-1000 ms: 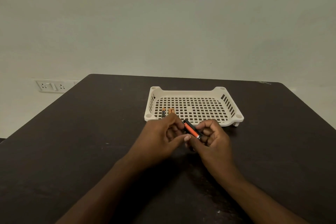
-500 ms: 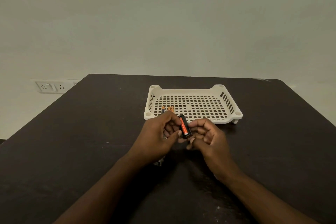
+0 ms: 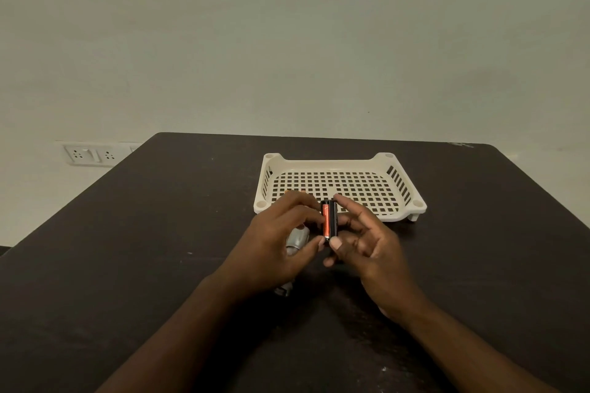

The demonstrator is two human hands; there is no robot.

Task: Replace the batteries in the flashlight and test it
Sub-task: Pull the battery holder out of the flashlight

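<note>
Both hands pinch the black battery holder [image 3: 329, 221] upright above the table [image 3: 159, 233]: left hand [image 3: 281, 242] at its side, right hand [image 3: 364, 242] by thumb and forefinger; its orange battery [image 3: 326, 220] could slip out if tilted

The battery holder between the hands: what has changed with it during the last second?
The black battery holder turned from lying slanted to standing nearly upright, orange battery facing the camera. The right hand opened its fingers and now pinches it top and bottom; the left hand stays on its side. The grey flashlight body became visible below. The tray stayed put.
</note>
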